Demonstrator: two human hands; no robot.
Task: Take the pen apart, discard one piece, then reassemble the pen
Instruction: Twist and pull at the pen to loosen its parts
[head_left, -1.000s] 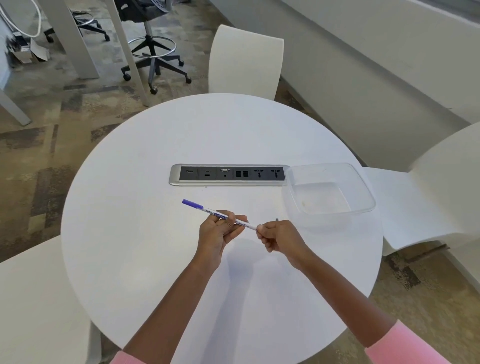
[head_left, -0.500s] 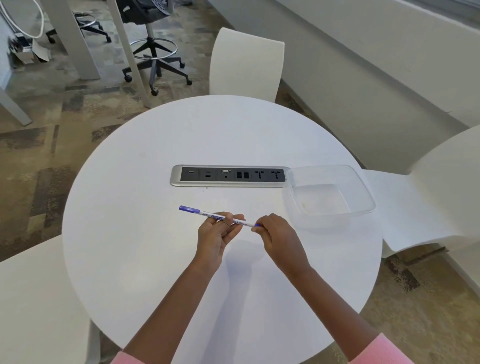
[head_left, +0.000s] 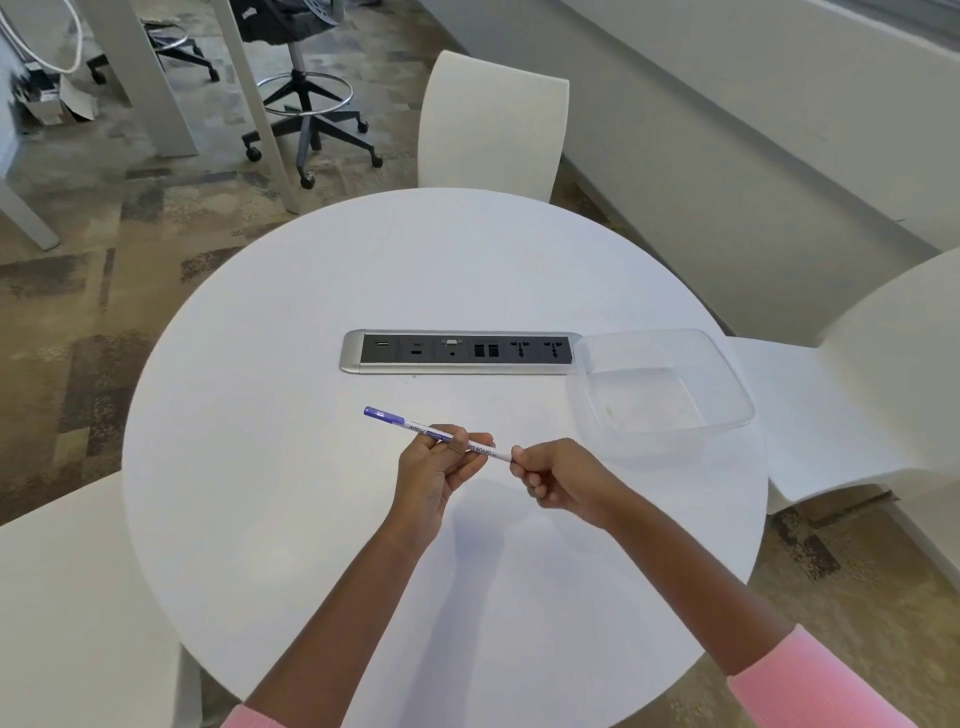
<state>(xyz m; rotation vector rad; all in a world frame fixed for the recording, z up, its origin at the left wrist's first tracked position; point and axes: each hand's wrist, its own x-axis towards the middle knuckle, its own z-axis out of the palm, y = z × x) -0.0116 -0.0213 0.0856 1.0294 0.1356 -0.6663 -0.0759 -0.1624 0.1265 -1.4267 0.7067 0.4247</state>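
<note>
- Pen held above the table, slanted, its purple cap end pointing left and away.
- Left hand: fingers curled round the middle of the barrel.
- Right hand: fist closed over the pen's right end (tip hidden inside).
- Clear tub on the table, just beyond the right hand.

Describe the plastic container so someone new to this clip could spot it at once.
On the round white table, look right of the silver socket panel set in its middle. The shallow tub there, by the table's right edge, is the only see-through thing.
</note>
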